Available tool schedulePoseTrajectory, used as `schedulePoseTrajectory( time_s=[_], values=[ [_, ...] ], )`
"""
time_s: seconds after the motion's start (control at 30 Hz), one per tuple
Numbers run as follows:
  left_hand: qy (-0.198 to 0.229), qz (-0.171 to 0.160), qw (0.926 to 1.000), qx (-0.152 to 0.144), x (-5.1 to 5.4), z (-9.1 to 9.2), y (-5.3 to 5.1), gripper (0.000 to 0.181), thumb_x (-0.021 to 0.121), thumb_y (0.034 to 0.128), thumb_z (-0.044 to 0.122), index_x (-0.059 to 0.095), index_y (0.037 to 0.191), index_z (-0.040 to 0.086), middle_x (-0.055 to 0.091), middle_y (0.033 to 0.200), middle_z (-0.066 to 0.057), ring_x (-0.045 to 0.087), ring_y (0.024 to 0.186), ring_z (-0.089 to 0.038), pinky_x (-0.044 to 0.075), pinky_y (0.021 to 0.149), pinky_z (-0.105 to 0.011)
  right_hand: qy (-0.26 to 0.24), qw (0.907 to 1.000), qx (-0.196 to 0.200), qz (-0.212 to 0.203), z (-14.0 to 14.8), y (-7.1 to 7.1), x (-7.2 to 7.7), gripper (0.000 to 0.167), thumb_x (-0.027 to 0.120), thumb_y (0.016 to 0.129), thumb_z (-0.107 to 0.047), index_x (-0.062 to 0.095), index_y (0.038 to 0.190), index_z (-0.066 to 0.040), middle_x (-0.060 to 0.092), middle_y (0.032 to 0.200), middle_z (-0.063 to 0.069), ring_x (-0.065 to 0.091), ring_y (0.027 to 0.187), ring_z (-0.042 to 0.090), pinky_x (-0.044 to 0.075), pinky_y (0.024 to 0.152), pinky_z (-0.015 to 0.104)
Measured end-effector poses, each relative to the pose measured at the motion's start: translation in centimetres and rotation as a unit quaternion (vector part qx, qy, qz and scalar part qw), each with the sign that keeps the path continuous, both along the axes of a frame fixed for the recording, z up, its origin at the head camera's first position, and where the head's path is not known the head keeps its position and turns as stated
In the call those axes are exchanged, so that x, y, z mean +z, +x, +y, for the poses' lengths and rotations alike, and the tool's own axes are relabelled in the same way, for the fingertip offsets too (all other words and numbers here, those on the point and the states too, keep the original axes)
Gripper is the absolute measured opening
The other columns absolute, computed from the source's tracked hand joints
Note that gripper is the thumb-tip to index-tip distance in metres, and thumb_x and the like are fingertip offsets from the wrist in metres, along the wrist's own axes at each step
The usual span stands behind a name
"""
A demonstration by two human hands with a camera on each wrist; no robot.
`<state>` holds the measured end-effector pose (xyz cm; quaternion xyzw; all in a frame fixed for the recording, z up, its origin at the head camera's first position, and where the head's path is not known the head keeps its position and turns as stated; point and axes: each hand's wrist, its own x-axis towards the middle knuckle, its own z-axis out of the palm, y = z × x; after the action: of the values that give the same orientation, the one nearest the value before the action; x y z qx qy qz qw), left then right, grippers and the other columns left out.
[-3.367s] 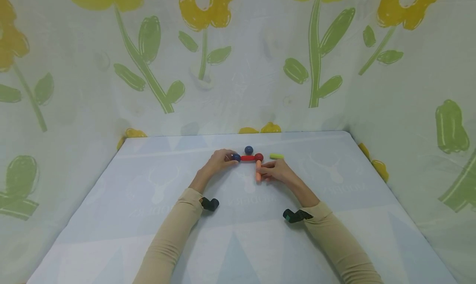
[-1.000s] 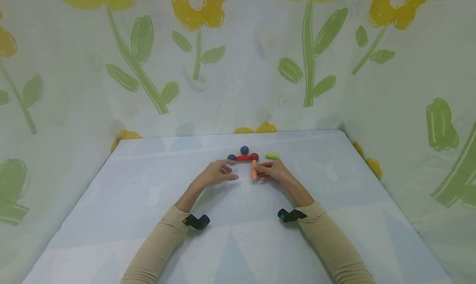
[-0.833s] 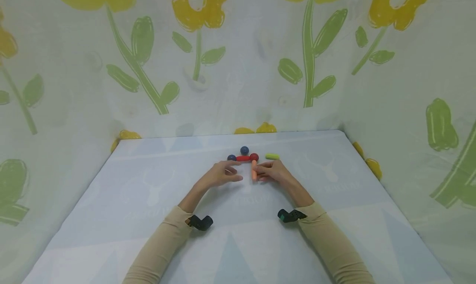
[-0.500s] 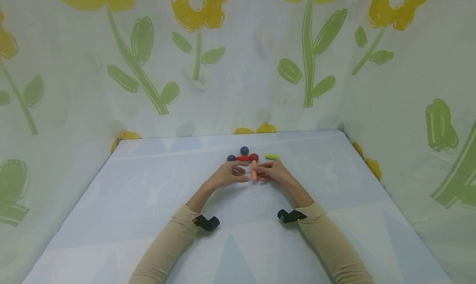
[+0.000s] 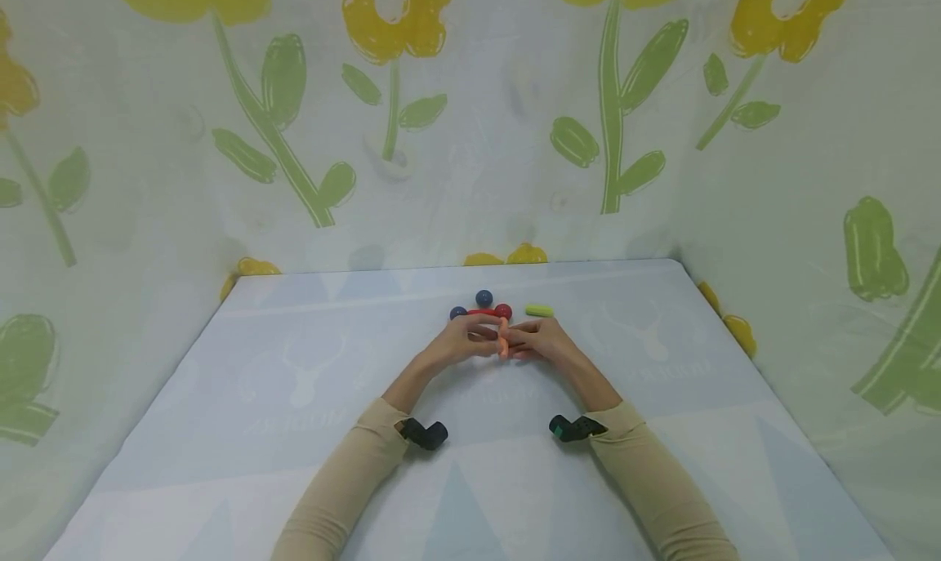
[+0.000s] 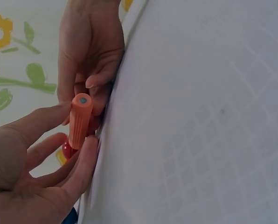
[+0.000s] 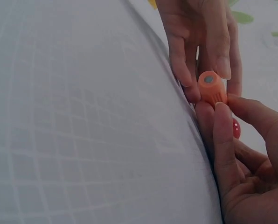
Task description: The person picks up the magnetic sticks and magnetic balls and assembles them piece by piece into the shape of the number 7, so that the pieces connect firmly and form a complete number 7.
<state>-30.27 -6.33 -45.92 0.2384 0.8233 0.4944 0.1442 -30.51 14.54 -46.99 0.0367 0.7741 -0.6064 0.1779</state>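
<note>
An orange magnetic rod (image 5: 503,339) with a small grey metal tip (image 6: 83,100) points toward me, its far end close to a red ball (image 5: 503,310). From the right, my right hand (image 5: 548,340) pinches it between thumb and fingers. My left hand (image 5: 457,342) has its fingertips on the same rod from the other side. Beyond the left fingers lies a red rod (image 5: 481,311), partly covered, between the red ball and a blue ball (image 5: 458,313). Fingers hide the rod's middle, and I cannot tell whether its far end touches the red ball.
A second blue ball (image 5: 483,298) rests just behind the red rod. To the right of the red ball lies a yellow-green rod (image 5: 539,309). The pale table (image 5: 309,430) ends at a flower-patterned curtain (image 5: 507,136).
My left hand has left the left blue ball, moved right and toward me, and reached the orange rod. My right hand has stayed on that rod throughout.
</note>
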Motion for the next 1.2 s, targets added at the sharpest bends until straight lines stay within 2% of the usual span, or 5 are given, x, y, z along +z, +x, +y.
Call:
schedulePoseTrajectory(
  time_s=[0.3, 0.63, 1.2],
  values=[
    [0.004, -0.033, 0.9994, 0.003, 0.0, 0.32, -0.23, 0.054, 0.075, 0.0873, 0.027, 0.057, 0.137, 0.015, 0.065, 0.129, -0.008, 0.062, 0.119, -0.026, 0.052, 0.098, -0.042, -0.018, 0.9997, 0.009, 0.013, 0.06, 0.18, 0.0, 0.046, 0.077, 0.084, -0.033, 0.07, 0.12, -0.004, 0.077, 0.091, 0.008, 0.072, 0.076, 0.012, 0.057, 0.067, 0.019],
    [0.021, -0.054, 0.9983, -0.003, -0.19, 0.68, -0.39, 0.054, 0.076, 0.0857, 0.018, 0.058, 0.137, 0.014, 0.065, 0.131, -0.01, 0.062, 0.12, -0.027, 0.049, 0.103, -0.045, -0.003, 0.9999, 0.001, 0.01, 0.08, 0.23, -0.01, 0.049, 0.078, 0.083, -0.035, 0.069, 0.121, -0.006, 0.077, 0.094, 0.009, 0.072, 0.076, 0.013, 0.057, 0.068, 0.02],
    [0.029, -0.067, 0.9972, -0.015, -0.35, 0.49, -0.41, 0.055, 0.077, 0.0855, 0.019, 0.057, 0.137, 0.016, 0.063, 0.132, -0.011, 0.061, 0.122, -0.026, 0.048, 0.105, -0.044, 0.005, 0.9999, 0.011, 0.011, 0.25, 0.16, -0.05, 0.05, 0.077, 0.084, -0.035, 0.068, 0.123, -0.005, 0.076, 0.095, 0.011, 0.074, 0.08, 0.017, 0.058, 0.07, 0.022]
  ],
)
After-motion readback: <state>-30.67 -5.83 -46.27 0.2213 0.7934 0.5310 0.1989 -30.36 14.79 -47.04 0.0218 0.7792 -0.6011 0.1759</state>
